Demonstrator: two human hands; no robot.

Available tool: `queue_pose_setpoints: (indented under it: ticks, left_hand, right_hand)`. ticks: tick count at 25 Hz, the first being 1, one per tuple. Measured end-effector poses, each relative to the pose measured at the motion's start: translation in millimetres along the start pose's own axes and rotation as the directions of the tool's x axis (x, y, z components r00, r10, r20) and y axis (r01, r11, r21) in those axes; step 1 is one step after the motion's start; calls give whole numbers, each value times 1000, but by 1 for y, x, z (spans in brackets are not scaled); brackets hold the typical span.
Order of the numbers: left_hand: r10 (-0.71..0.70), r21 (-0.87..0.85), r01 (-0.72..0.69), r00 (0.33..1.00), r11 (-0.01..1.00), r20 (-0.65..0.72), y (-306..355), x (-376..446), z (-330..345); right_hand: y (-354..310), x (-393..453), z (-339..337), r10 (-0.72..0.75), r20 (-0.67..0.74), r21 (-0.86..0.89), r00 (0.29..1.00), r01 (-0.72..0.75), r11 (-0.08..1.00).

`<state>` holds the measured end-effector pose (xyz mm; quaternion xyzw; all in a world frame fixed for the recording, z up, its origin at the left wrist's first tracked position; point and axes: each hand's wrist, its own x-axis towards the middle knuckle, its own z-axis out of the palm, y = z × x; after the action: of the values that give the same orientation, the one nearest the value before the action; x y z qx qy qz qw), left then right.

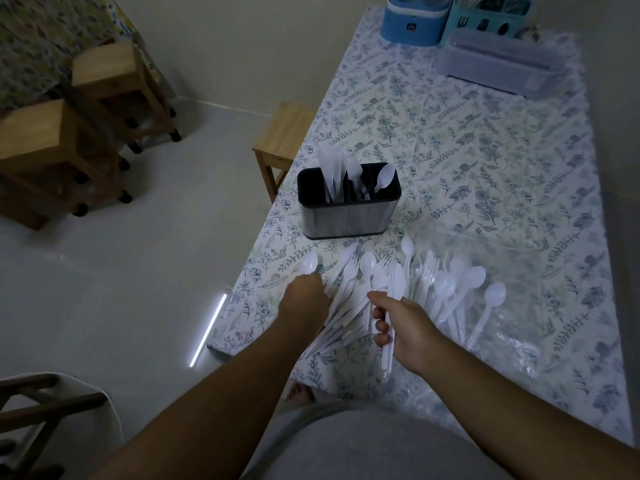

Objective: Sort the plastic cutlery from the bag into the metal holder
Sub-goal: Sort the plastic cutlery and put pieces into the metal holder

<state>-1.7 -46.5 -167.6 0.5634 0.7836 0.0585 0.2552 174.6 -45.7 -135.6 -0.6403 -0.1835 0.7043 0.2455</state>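
Observation:
The metal holder point(346, 216) stands near the table's left edge with white knives, a fork and a spoon upright in its black compartments. In front of it lies a heap of white plastic cutlery point(349, 306), partly on a clear plastic bag point(512, 306). My left hand point(304, 299) is closed around a white spoon point(308, 264) whose bowl sticks out above the fingers. My right hand point(401, 327) grips a bundle of white knives point(394, 282), held upright over the heap.
The table has a floral cloth point(467, 150). At its far end stand a blue container point(412, 19), a teal caddy point(491, 15) and a translucent lidded box point(498, 60). A wooden stool point(280, 140) sits by the table's left edge; more stools stand across the floor.

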Motion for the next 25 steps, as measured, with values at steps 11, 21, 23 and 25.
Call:
queue_pose_setpoints:
  ticks: [11,21,23,25]
  left_hand:
    - [323,-239,-304,946,922,41,16,-58,-18]
    - [64,-188,-93,986,978,-156,0,-7,-12]
    - [112,-122,-125,988,985,-111,-4,-20,-7]
    - [156,-68,-158,987,985,-40,-9,-31,2]
  right_hand:
    - [5,5,8,-60,-1,-10,998,60,998]
    - [3,-3,-10,-31,10,44,999,31,999]
    - [4,-2,-14,-26,3,-26,1000,26,999]
    - [2,-3,-16,6,17,-32,1000,-6,999]
